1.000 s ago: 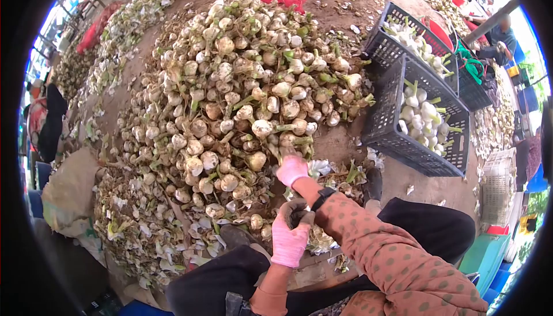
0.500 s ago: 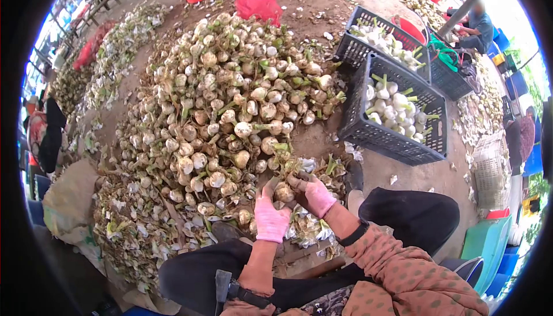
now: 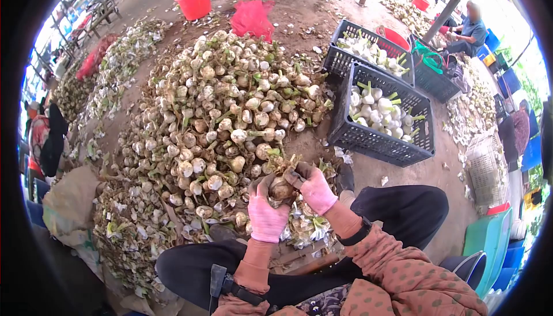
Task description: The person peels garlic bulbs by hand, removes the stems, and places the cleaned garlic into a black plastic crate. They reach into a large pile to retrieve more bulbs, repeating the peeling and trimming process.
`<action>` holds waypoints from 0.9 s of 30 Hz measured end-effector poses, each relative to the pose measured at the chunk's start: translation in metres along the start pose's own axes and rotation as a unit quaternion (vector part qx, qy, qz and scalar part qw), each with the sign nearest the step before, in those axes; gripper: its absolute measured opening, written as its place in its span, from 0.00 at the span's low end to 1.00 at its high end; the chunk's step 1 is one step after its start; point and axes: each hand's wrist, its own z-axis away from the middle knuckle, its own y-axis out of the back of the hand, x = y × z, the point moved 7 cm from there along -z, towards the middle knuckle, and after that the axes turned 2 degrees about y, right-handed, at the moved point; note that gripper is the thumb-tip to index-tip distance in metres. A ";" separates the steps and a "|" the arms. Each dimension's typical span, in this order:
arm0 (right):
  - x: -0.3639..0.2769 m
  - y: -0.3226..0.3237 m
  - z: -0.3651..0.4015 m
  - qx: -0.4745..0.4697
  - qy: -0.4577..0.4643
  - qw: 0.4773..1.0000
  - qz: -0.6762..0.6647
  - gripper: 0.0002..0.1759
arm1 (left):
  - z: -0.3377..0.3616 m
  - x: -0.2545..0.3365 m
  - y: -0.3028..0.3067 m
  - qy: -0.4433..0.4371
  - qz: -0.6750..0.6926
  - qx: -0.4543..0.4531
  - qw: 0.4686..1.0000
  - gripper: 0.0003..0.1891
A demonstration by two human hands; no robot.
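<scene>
Both hands wear pink gloves and meet in front of my lap on one dirty garlic bulb (image 3: pixel 281 188). My left hand (image 3: pixel 265 212) cups the bulb from below and the left. From the right, my right hand (image 3: pixel 313 188) grips its top, where dry roots and skin stick out. A black watch sits on my right wrist. Just beyond the hands lies a big heap of unpeeled garlic bulbs (image 3: pixel 224 108) with green stalks. Peeled skins and trimmings (image 3: pixel 135 229) are piled on the ground by my left knee.
Two black plastic crates (image 3: pixel 374 140) of cleaned white garlic stand to the right of the heap. A red bucket (image 3: pixel 194 0) and a red bag (image 3: pixel 252 17) lie beyond it. Another person (image 3: pixel 469 31) sits at the far right. More garlic piles lie at the left.
My right hand came back from the heap with a bulb and joined my left hand. Both hands now hold the bulb, lifted closer to me. The view tilted up slightly.
</scene>
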 end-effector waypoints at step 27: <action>-0.021 0.025 0.014 -0.030 0.075 0.993 0.087 0.15 | 0.006 -0.032 -0.034 0.288 0.428 -0.120 0.848 0.27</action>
